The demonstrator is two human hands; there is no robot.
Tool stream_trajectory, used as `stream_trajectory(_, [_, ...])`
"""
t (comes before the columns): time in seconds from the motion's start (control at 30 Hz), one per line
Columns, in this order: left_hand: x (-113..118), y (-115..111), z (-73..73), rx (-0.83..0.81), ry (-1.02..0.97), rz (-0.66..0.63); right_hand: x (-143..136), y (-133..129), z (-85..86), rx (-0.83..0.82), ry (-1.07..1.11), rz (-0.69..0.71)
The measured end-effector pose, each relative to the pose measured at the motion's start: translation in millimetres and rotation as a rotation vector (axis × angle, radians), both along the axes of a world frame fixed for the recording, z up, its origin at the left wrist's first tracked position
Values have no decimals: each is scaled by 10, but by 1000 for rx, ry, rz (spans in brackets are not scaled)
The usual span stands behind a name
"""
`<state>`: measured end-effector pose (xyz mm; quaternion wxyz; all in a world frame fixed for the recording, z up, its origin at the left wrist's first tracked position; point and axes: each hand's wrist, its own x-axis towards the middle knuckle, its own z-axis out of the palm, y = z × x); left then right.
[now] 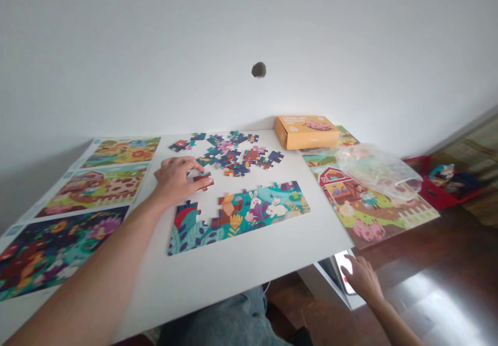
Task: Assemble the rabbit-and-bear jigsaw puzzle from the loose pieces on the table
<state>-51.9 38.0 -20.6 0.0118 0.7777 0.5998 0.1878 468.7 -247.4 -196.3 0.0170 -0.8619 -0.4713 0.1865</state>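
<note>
My left hand (177, 180) is closed on a reddish-brown puzzle piece (204, 181), pinched between thumb and fingers over the white table. Just below it lies a partly joined jigsaw (249, 213) with rabbits, plants and a gap along its upper left edge. Beyond the hand, loose puzzle pieces (227, 151) are scattered in a pile. Low on the right, past the table edge, my right hand (361, 278) reaches to a white phone (344, 271) with thumb and fingers apart, seemingly touching it.
A picture sheet (112, 185) with three scenes lies on the left. An orange puzzle box (306, 132) stands against the wall. Clear plastic bags (375, 169) rest on a farm picture (369, 206) at right, near a red bin (447, 190). The phone's drawer (330, 284) is below the tabletop.
</note>
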Motion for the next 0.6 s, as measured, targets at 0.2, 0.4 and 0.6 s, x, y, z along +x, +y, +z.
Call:
stream_trajectory(0.2, [-25, 65, -37, 27, 15, -7, 618, -66, -781, -289, -171, -23])
stream_trajectory(0.4, [-52, 69, -60, 16, 40, 17, 578, 118, -1033, -309, -185, -22])
stream_trajectory(0.6, [-22, 49, -6, -7, 51, 19, 497, 161, -1047, -261, -181, -28])
